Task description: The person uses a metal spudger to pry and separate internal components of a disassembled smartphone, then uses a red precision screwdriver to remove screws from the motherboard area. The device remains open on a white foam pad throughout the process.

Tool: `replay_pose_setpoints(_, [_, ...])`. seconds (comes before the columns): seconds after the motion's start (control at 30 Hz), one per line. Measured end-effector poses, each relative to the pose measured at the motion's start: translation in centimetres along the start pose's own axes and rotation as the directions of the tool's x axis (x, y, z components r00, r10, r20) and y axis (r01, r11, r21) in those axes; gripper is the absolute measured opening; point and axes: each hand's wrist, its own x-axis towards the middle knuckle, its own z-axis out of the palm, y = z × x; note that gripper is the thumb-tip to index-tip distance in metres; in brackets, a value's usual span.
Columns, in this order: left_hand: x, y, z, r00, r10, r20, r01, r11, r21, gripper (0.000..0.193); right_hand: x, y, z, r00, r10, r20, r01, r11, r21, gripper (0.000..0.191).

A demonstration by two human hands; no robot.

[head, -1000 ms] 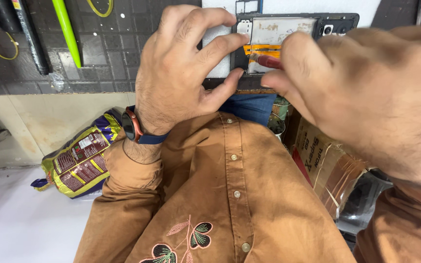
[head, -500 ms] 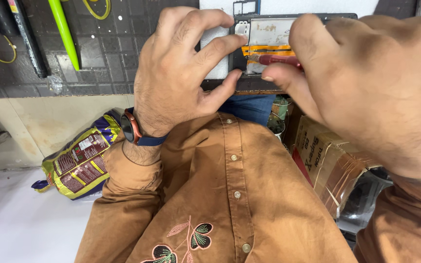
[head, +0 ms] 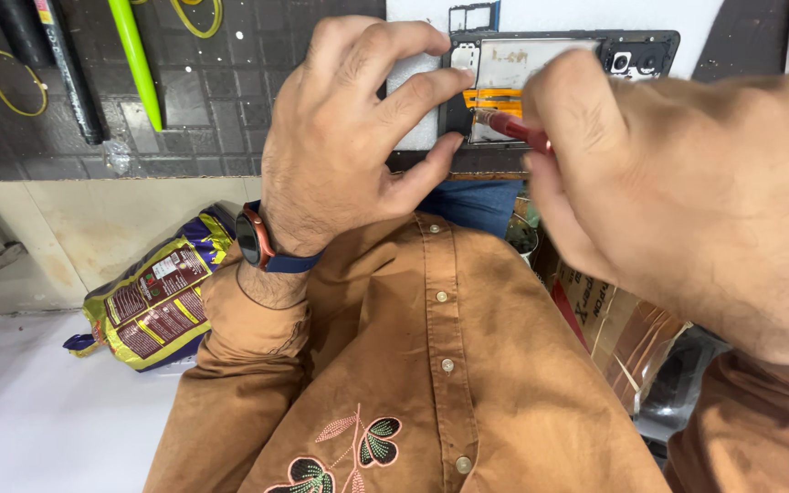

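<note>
Lying at the near edge of the dark gridded desk, the opened smartphone shows its bare insides, with a metal shield and an orange flex strip across the middle. The left hand rests just left of it, its fingers curled loosely against the phone's left edge and steadying it without a full grasp. The right hand is closed around a red-handled tool, whose tip touches the orange strip; this hand covers the phone's lower right part. A smartwatch sits on the left wrist. Farther left on the desk lie a green pen-like tool and yellow rubber bands. Below, beside the brown shirt, lies a yellow and purple packet.
</note>
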Motion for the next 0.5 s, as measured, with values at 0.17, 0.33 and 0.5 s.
replay_pose_setpoints(0.17, [-0.12, 0.15, 0.09, 1.000, -0.004, -0.001, 0.004, 1.000, 0.012, 0.039, 0.16, 0.37, 0.49, 0.989, -0.024, 0.146, 0.023, 1.000, 0.010, 0.036])
replay_pose_setpoints(0.33, [0.02, 0.07, 0.05, 1.000, 0.005, 0.004, -0.005, 1.000, 0.018, 0.038, -0.16, 0.71, 0.42, 1.000, 0.005, -0.026, -0.002, 0.996, 0.089, 0.038])
replay_pose_setpoints(0.5, [0.05, 0.14, 0.05, 1.000, 0.003, 0.001, -0.003, 1.000, 0.024, 0.038, 0.09, 0.38, 0.09, 0.999, -0.026, -0.038, 0.027, 0.999, 0.035, 0.030])
